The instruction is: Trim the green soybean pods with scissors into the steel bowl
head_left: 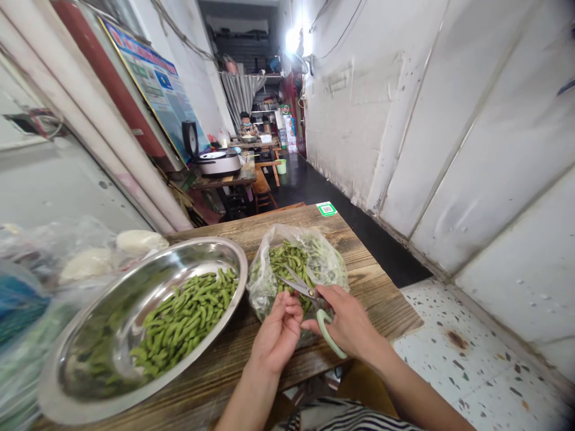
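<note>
My right hand grips a pair of scissors with pale green handles. The blades are parted and point up and left over a clear plastic bag of green soybean pods. Close beside the blades, my left hand is closed with its fingers curled and pressed together. What it pinches, if anything, is hidden by the fingers. On the left a wide oval steel basin holds a heap of loose soybean pods.
Both containers rest on a wooden table with a green QR-code sticker at its far corner. Plastic bags crowd the left side. Farther back are an electric cooker with raised lid and a seated person. A white wall runs along the right.
</note>
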Motion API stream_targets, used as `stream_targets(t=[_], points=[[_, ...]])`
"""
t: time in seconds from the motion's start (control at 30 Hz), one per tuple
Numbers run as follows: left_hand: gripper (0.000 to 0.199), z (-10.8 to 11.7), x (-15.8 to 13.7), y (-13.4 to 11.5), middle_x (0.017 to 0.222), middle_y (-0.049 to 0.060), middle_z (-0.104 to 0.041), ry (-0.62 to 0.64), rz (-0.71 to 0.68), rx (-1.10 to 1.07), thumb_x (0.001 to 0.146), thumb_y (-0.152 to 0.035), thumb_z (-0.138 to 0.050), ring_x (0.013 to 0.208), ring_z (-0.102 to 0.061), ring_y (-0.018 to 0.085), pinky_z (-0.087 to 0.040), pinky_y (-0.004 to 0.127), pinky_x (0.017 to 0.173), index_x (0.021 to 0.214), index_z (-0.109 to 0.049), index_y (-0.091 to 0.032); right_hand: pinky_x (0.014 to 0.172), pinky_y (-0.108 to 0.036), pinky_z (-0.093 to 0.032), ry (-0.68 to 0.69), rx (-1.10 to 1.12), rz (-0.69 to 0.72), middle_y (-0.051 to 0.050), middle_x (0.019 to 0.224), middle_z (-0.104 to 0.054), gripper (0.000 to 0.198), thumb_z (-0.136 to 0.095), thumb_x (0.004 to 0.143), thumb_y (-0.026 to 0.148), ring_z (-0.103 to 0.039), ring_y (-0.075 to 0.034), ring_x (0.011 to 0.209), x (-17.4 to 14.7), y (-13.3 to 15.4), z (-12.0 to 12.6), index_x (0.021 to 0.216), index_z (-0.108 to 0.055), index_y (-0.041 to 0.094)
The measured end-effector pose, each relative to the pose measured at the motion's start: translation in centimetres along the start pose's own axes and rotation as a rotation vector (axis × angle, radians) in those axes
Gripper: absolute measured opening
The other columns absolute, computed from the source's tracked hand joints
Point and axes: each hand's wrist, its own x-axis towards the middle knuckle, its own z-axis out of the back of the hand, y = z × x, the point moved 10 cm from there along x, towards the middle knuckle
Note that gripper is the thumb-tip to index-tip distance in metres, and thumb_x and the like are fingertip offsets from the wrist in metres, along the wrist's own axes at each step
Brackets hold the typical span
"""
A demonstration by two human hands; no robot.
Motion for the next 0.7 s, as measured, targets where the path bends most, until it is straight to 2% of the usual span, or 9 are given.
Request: stream_targets(t=[0.2, 0.33, 0.43, 0.5, 0.57, 0.63, 0.7], points=[[0.029, 0.3, 0.1, 0.0, 0.067, -0.001, -0.049, 0.013, -0.019, 0.004, 0.092, -0.002, -0.032, 0.054, -0.051, 0.002, -0.043, 0.008, 0.049, 0.074, -0.053, -0.013, 0.069, -0.028, -0.046, -0.007, 0.034, 0.017, -0.009, 0.091, -0.062, 0.053, -0.067, 0.074, 0.055, -0.058, -0.02, 0.076, 0.0, 0.3, 0.4, 0.11, -0.061, 0.017], [0.027, 0.2, 0.0, 0.2, 0.073, 0.002, -0.053, 0.006, -0.03, 0.02, 0.093, -0.003, -0.032, 0.054, -0.051, 0.001, -0.044, 0.008, 0.048, 0.077, -0.052, -0.013, 0.058, -0.023, -0.038, -0.011, 0.022, 0.036, -0.004, 0.074, -0.062, 0.039, -0.065, 0.075, 0.055, -0.053, -0.016, 0.065, 0.3, 0.6, 0.4, 0.085, -0.064, 0.018], [0.02, -0.4, -0.1, -1.7, 0.078, 0.003, -0.058, 0.03, -0.125, 0.153, 0.088, -0.002, -0.041, 0.055, -0.051, 0.002, -0.044, 0.01, 0.048, 0.076, -0.053, -0.013, 0.058, -0.022, -0.037, -0.028, 0.02, 0.012, -0.003, 0.071, -0.063, 0.037, -0.062, 0.078, 0.055, -0.052, -0.014, 0.062, 0.7, 0.1, 0.4, 0.079, -0.063, 0.018], [0.012, -1.2, -1.0, -5.9, 0.077, 0.002, -0.06, 0.063, -0.378, 0.324, 0.082, -0.005, -0.054, 0.057, -0.053, 0.004, -0.046, 0.013, 0.052, 0.075, -0.053, -0.015, 0.059, -0.022, -0.037, -0.053, -0.004, -0.037, -0.003, 0.073, -0.065, 0.036, -0.061, 0.08, 0.055, -0.054, -0.015, 0.063, 0.9, -0.9, 0.7, 0.083, -0.064, 0.019], [0.01, -1.9, -3.9, -12.1, 0.077, -0.001, -0.061, 0.007, -0.834, 0.541, 0.075, -0.013, -0.065, 0.062, -0.056, 0.007, -0.05, 0.02, 0.062, 0.078, -0.056, -0.017, 0.061, -0.023, -0.037, -0.061, -0.052, -0.085, -0.004, 0.074, -0.066, 0.038, -0.06, 0.08, 0.056, -0.057, -0.017, 0.066, 1.0, -1.8, 1.1, 0.086, -0.065, 0.019], [0.016, -2.1, -9.0, -17.2, 0.087, 0.001, -0.065, -0.249, -1.359, 0.801, 0.074, -0.021, -0.067, 0.074, -0.06, 0.013, -0.05, 0.032, 0.079, 0.088, -0.061, -0.019, 0.062, -0.023, -0.036, -0.042, -0.089, -0.112, -0.004, 0.076, -0.067, 0.038, -0.059, 0.08, 0.056, -0.059, -0.018, 0.069, 1.0, -2.3, 1.4, 0.087, -0.065, 0.02], [0.019, -4.1, -11.4, -18.3, 0.104, 0.006, -0.066, -0.422, -1.639, 1.253, 0.075, -0.023, -0.066, 0.101, -0.058, 0.023, -0.039, 0.045, 0.098, 0.094, -0.066, -0.019, 0.061, -0.023, -0.035, -0.014, -0.109, -0.128, -0.004, 0.076, -0.067, 0.037, -0.059, 0.08, 0.056, -0.059, -0.018, 0.068, 1.0, -2.5, 1.4, 0.086, -0.065, 0.02]])
